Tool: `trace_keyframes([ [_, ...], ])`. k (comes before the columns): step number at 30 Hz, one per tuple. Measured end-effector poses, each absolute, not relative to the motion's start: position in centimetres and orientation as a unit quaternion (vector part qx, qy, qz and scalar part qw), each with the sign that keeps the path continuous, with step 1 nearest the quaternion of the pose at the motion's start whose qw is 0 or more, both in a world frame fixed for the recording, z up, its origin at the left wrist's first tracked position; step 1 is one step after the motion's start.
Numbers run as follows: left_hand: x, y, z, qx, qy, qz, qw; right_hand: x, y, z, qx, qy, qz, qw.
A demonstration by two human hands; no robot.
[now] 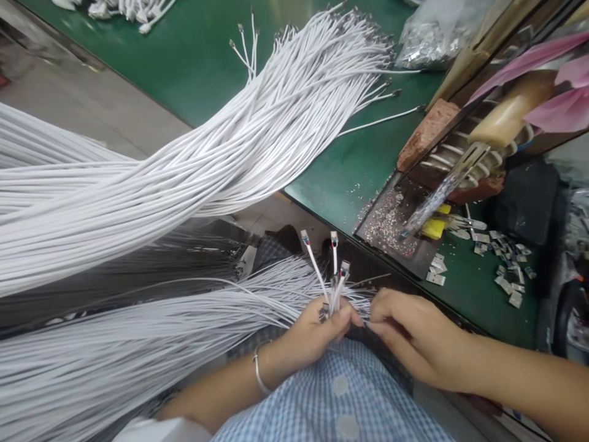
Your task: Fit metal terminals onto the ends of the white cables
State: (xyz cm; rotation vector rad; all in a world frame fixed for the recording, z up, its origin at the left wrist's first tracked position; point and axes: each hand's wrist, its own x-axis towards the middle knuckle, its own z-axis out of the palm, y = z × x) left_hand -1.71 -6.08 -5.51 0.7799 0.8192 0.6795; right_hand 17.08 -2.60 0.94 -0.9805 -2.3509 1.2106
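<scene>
My left hand [317, 328] is closed around several white cables [317, 268], low in front of the blue checked apron. Their ends stand up out of the fist, tipped with small metal connectors [344, 269] that look like USB plugs. Close by on the right, my right hand [416, 337] has thumb and forefinger pinched together, almost touching the left fingertips. Whatever lies in that pinch is too small to make out. A lower bundle of white cables [184, 325] lies across the lap, its ends reaching behind both hands.
A thick cable bundle [257, 141] lies over the green table [340, 178]. To the right, a soldering iron [510, 110] slants over a speckled tray [386, 215] beside a brick [427, 132] and yellow sponge pieces [434, 228]. Loose metal connectors [515, 299] and a plastic bag [427, 40] lie nearby.
</scene>
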Motion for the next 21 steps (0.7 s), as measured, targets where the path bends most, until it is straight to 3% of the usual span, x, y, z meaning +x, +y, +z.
trace_keyframes([
  [8, -1.8, -6.9, -5.7, 0.392, 0.319, 0.261, 0.823, 17.0, -2.0, 0.6, -0.398, -0.792, 0.400, 0.232],
  [21, -2.3, -6.9, -5.8, 0.369, 0.319, 0.309, 0.817, 16.7, -1.7, 1.3, -0.432, -0.754, 0.461, 0.178],
])
